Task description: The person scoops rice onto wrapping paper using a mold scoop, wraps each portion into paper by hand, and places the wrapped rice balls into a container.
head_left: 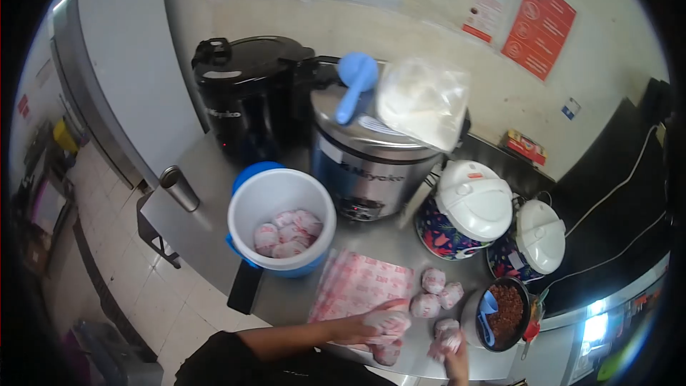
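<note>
My left hand is closed around a round paper-wrapped bundle, white with pink print. Another wrapped bundle lies just below it at the counter's front edge. With my right hand I grip a similar bundle; its fingers are partly hidden. Beyond my hands, three wrapped bundles sit close together. A stack of pink-printed wrapping paper lies flat behind my left hand. To the right stands a dark-rimmed pot of reddish-brown food, with a blue spoon in it.
A white-lined blue bucket holds several wrapped bundles. Behind stand a black cooker, a steel cooker topped with a blue scoop and plastic bag, and two white-lidded cookers. A metal cup is at left.
</note>
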Available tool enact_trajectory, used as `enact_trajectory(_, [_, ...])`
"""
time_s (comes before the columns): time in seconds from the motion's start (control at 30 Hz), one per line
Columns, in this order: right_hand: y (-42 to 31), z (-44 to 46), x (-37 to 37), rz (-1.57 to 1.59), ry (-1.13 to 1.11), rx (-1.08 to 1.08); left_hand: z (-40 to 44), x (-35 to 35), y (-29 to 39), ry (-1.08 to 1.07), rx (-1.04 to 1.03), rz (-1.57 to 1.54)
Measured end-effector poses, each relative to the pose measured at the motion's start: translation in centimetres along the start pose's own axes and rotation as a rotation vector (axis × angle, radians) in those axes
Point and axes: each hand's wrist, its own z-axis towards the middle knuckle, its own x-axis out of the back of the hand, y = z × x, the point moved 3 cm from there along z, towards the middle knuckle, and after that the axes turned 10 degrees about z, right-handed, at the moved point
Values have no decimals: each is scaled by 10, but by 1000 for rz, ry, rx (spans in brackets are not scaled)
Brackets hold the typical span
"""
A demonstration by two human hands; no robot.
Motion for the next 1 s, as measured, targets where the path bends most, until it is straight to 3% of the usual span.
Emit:
enact_trajectory(0.03, [-41, 17, -62, -87, -165, 11, -35, -1, 26, -25, 21, -74])
enact_trajectory(0.1, [-87, 51, -186, -215, -395, 159, -87, -1, 68, -184, -213, -350])
enact_trajectory(0.13, [-101, 68, -247, -506, -561, 298, -111, 21, 60, -91, -229, -519])
enact_trajectory(0.17, [-119, 73, -323, -597, -751, 507, -136, 44, 52, 1, -245, -688])
enact_trajectory(0.2, [-105, 89, -377, -625, -909, 469, -163, 49, 71, 126, -320, -639])
enact_trajectory(0.23, [-70, 110, -417, -755, -958, 470, -183, 52, 98, 651, -175, -185])
enact_trajectory(0.27, [-44, 125, -454, -988, -922, 399, -190, 16, 146, 292, -836, -21])
enact_trajectory(0.33, [7, 154, -495, -1393, -820, 170, -228, 28, 163, 264, -822, -142])
enact_trajectory(0.4, [63, 180, -496, -1507, -764, 97, -267, 55, 161, 818, -851, -75])
enact_trajectory(0.47, [82, 182, -496, -1626, -709, 19, -286, 63, 175, 844, -868, -52])
enact_trajectory(0.53, [75, 173, -498, -1894, -801, 27, -296, 76, 190, 874, -896, -33])
enact_trajectory(0.63, [77, 171, -478, -1903, -875, -52, -280, 89, 231, 797, -719, 160])
enact_trajectory(0.7, [74, 167, -475, -1900, -877, -103, -245, 111, 258, 732, -473, 581])
enact_trajectory(0.77, [64, 165, -477, -1892, -862, -136, -187, 121, 287, 704, -237, 1200])
enact_trajectory(0.83, [56, 160, -476, -1905, -1001, -247, -142, 146, 286, 599, -27, 1504])
enact_trajectory(0.87, [55, 162, -472, -1908, -997, -247, -131, 161, 279, 597, -31, 1504])
enact_trajectory(0.93, [63, 165, -464, -1893, -1048, -204, -115, 184, 256, 397, 204, 1704])
enact_trajectory(1.0, [69, 166, -459, -1890, -1040, -149, -115, 196, 241, 376, 304, 1799])
